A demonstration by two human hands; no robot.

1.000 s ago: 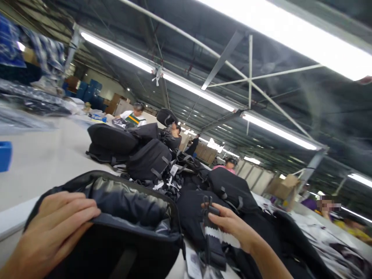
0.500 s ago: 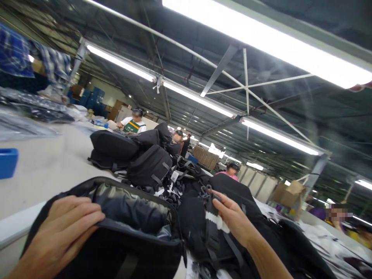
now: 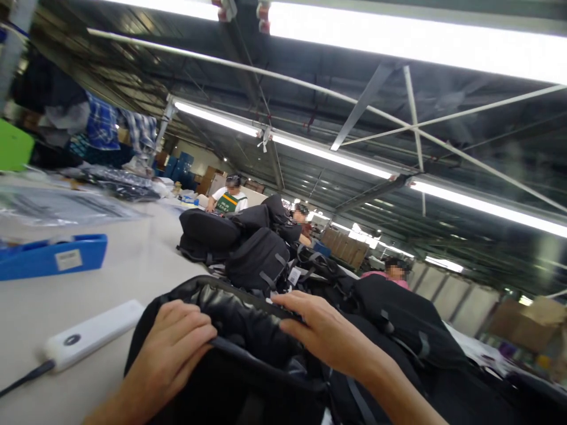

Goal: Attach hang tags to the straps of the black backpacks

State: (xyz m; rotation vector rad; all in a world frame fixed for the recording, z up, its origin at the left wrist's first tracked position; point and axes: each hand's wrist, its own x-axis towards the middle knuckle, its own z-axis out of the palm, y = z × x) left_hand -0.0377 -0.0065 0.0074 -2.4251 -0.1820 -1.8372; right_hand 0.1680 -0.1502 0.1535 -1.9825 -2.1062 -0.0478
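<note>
An unzipped black bag (image 3: 248, 383) with a shiny dark lining (image 3: 233, 316) stands in front of me, its mouth facing up. My left hand (image 3: 181, 336) has its fingers curled over the near-left rim. Across the right side of the opening reaches my right hand (image 3: 321, 330), its fingers stretched out and the thumb apart, close to the far rim. I see no strap in it, though what lies under the palm is hidden. Just beyond the bag another black backpack (image 3: 257, 260) lies with a white tag (image 3: 294, 275) next to it.
Several black backpacks (image 3: 398, 313) are heaped at the right and beyond. A blue tape dispenser (image 3: 66, 258), a white power strip (image 3: 95, 333) with a black cord and clear plastic bags (image 3: 66, 203) lie on the pale table (image 3: 146, 254). Co-workers (image 3: 228, 198) are farther back.
My right hand has let go of the dark strap with clips and moved left over the bag's opening. My left hand stays on the rim. The view has turned left.
</note>
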